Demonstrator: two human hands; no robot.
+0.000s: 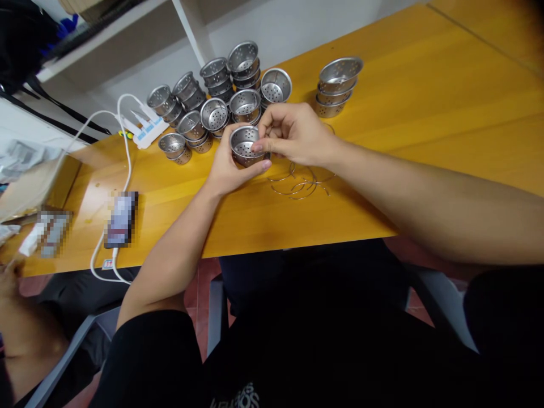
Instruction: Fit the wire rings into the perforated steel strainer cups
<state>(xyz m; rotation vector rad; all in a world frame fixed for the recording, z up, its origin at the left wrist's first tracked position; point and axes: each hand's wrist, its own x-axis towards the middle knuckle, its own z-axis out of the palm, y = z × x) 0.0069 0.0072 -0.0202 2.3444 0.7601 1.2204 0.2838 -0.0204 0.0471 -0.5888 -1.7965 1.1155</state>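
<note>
My left hand cups a small perforated steel strainer cup from below, fingers wrapped round its side. My right hand reaches over from the right, its thumb and fingers pinched at the cup's rim; a thin wire may be in the pinch, but I cannot make it out. Both hands hover just above the yellow wooden table. A loose tangle of thin wire handles lies on the table right under my right wrist.
Several stacks of the same steel cups stand behind my hands, and a separate stack to the right. A white power strip with cables and a phone lie at the left. Another person's hand shows at the left edge.
</note>
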